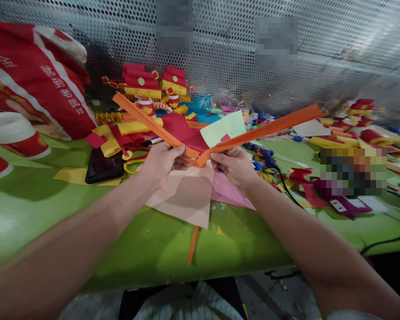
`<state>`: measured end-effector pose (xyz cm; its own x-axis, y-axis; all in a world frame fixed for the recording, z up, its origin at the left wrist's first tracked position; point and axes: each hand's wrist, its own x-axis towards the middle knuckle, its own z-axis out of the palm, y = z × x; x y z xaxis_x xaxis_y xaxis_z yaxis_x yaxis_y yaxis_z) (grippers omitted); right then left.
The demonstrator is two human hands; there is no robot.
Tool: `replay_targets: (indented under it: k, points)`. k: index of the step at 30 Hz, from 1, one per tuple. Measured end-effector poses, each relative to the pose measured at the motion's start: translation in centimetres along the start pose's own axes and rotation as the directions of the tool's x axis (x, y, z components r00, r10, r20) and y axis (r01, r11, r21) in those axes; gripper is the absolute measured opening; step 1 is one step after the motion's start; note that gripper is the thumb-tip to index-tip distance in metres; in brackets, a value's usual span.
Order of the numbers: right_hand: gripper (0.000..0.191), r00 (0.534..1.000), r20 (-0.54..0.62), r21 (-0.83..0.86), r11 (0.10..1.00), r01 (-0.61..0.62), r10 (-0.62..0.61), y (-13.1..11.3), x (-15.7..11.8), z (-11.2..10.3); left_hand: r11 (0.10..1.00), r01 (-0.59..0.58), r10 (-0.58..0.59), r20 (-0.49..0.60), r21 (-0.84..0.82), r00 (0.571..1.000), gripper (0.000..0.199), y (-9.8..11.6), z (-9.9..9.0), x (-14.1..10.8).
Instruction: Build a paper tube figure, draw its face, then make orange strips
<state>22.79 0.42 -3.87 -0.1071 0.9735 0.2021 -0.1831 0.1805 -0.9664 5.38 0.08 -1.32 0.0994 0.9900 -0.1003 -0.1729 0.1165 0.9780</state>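
Two long orange paper strips meet in a V above the table. My left hand (165, 162) pinches the left orange paper strip (146, 122) near its lower end. In my right hand (231, 164), thumb and fingers close on the right orange paper strip (270, 129). The lower ends touch or overlap between my hands; whether they are joined I cannot tell. Below them lie a pale peach paper sheet (186, 195) and a pink sheet (231, 193). A light green sheet (226, 126) lies just behind the strips.
A phone (105, 166), paper cups (15, 135) and a red bag (43, 80) stand or lie on the left. A glue gun (265, 153) with a cord is at right. Finished paper figures (142, 82) line the perforated metal wall. A loose orange strip (193, 246) lies near the table edge.
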Motion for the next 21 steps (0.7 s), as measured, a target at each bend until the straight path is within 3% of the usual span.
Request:
replay_targets:
  k: [12, 21]
  points:
    - [0.024, 1.000, -0.006, -0.029, 1.000, 0.012, -0.012, 0.18, 0.01, -0.01, 0.993, -0.057, 0.054, 0.034, 0.104, 0.998, 0.013, -0.18, 0.34, -0.46]
    - [0.016, 0.992, -0.106, -0.088, 0.994, 0.058, -0.068, 0.24, -0.30, 0.79, 0.991, -0.044, 0.039, 0.042, 0.125, 0.998, 0.010, -0.09, 0.51, -0.84]
